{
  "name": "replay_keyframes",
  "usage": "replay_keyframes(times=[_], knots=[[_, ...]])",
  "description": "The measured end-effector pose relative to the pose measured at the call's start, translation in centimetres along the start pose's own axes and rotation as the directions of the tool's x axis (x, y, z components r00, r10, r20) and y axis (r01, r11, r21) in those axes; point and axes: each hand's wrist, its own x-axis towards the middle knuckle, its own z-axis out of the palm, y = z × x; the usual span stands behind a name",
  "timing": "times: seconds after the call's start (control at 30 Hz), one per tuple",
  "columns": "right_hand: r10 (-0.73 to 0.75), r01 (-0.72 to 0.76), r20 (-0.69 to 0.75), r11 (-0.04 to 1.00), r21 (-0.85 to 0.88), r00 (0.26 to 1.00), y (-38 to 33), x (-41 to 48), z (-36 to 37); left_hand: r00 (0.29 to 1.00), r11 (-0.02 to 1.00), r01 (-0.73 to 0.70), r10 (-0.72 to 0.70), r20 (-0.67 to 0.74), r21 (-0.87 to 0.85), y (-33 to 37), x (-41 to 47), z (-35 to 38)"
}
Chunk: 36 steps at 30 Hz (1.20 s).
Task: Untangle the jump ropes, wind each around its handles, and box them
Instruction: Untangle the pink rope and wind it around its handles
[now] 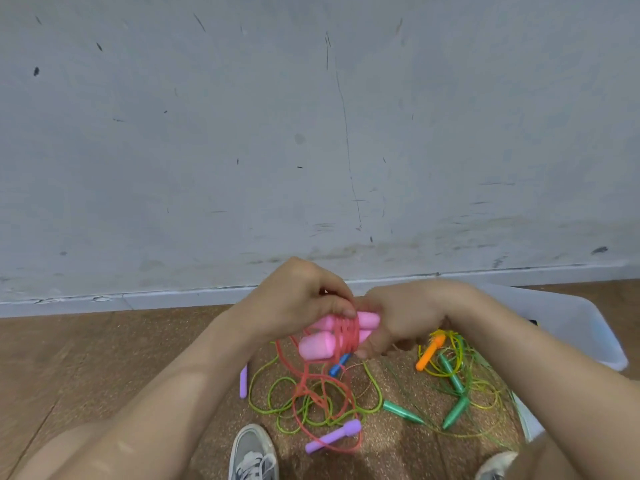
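Two pink handles (pixel 317 346) lie side by side in the grip of both hands. Their long axis runs left to right, and the rounded ends point left and slightly down. Red rope (pixel 343 332) is coiled round their middle, and its loose tail drops below the grip onto the floor (pixel 104 358). The left hand (pixel 301 299) clasps them from above with fingertips on the coils, and the right hand (pixel 403 320) clasps the opposite ends. Right of the grip stands a white plastic box (pixel 575 327), its contents hidden by the right forearm (pixel 519 358).

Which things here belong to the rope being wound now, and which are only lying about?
In hand: pink handles, red cord, left hand, right hand.
Lying about: purple handles, green handles, orange handle, blue handle, white box.
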Motion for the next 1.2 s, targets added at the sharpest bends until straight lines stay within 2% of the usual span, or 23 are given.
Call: replay_keyframes(times=[0.07, 0.17, 0.27, 0.33, 0.4, 0.5, 0.67, 0.7, 0.77, 0.83, 0.9, 0.93, 1.03, 1.13, 1.2], knots=[[-0.092, 0.098, -0.039, 0.979, 0.177, 0.995, 0.3, -1.0, -0.8, 0.998, 0.994, 0.064, -0.064, -0.007, -0.085, 0.2, 0.1, -0.4], [-0.213, 0.255, -0.153, 0.898, 0.36, 0.965, 0.8, -1.7, -1.6, 0.998, 0.989, 0.064, -0.066, -0.018, -0.131, 0.6, 0.1, -1.2], [-0.209, 0.333, -0.355, 0.881, 0.337, 0.911, 0.4, -1.8, -1.5, 0.997, 0.983, 0.081, -0.083, -0.006, -0.167, 0.5, -0.1, -1.8], [-0.183, 0.363, -0.488, 0.881, 0.304, 0.853, -0.3, -1.8, -1.2, 0.995, 0.947, 0.096, -0.091, 0.028, -0.307, 0.4, -0.2, -2.1], [-0.174, 0.404, -0.562, 0.859, 0.315, 0.809, -0.8, -1.9, -1.1, 0.992, 0.851, 0.128, -0.122, 0.044, -0.509, 0.1, -0.3, -2.2], [-0.185, 0.448, -0.6, 0.833, 0.325, 0.779, -1.3, -2.2, -1.0, 0.985, 0.658, 0.166, -0.151, 0.087, -0.735, -0.7, -0.4, -1.8], [-0.174, 0.509, -0.643, 0.772, 0.38, 0.746, -1.4, -2.2, -0.8, 0.985, 0.387, 0.17, -0.096, 0.144, -0.906, -1.4, 0.1, -0.5], [-0.172, 0.522, -0.644, 0.751, 0.403, 0.745, -1.5, -2.2, -0.7, 0.984, 0.369, 0.174, -0.094, 0.15, -0.913, -1.1, 0.1, -0.4], [-0.148, 0.546, -0.66, 0.705, 0.452, 0.737, -1.5, -2.0, -0.7, 0.969, 0.336, 0.223, -0.178, 0.171, -0.915, 0.2, 0.1, -0.2], [-0.101, 0.573, -0.688, 0.646, 0.504, 0.719, -1.4, -1.8, -0.9, 0.93, 0.245, 0.268, -0.318, 0.184, -0.932, 0.4, 0.0, 0.7], [-0.053, 0.614, -0.72, 0.566, 0.549, 0.692, -1.3, -1.7, -1.3, 0.88, 0.101, 0.172, -0.462, 0.107, -0.98, 0.2, -0.2, 1.5], [-0.028, 0.64, -0.737, 0.52, 0.566, 0.675, -1.2, -1.6, -1.6, 0.882, 0.087, 0.122, -0.466, 0.067, -0.989, 0.3, 0.1, 1.7], [0.037, 0.69, -0.773, 0.425, 0.586, 0.633, -1.0, -1.4, -2.1, 0.892, 0.329, -0.016, -0.423, -0.162, -0.944, -0.1, 0.9, 2.1], [0.11, 0.719, -0.803, 0.388, 0.577, 0.585, -0.9, -1.0, -2.4, 0.843, 0.579, -0.044, -0.416, -0.341, -0.814, 0.1, 1.2, 2.5], [0.193, 0.741, -0.836, 0.39, 0.546, 0.514, -0.9, -0.4, -2.4, 0.813, 0.669, 0.003, -0.434, -0.388, -0.743, 0.9, 1.2, 3.2]])
